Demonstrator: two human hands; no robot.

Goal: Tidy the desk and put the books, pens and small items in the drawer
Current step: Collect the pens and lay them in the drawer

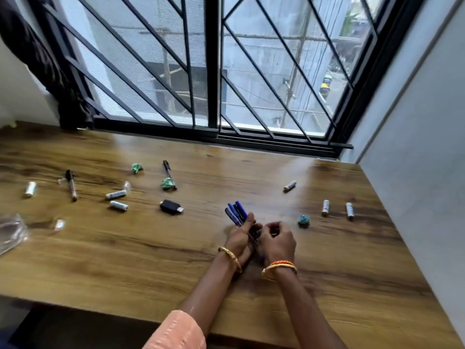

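My left hand point(240, 238) grips a bundle of blue pens point(236, 212) just above the wooden desk point(156, 268), their caps pointing away from me. My right hand point(278, 241) sits right beside it with curled fingers at the lower end of the bundle; what they hold is hidden. Loose on the desk lie a black pen point(167, 168), a dark marker point(70, 183), a black USB adapter point(171, 207), several white batteries such as one at the left point(30, 189) and one at the right point(325, 207), and crumpled paper balls point(168, 183) point(304, 220).
A barred window point(214, 71) runs along the desk's far edge. A grey wall point(415, 159) bounds the right side. A clear plastic bag point(10, 233) lies at the left edge, with a dark curtain point(45, 66) behind. No drawer is in view.
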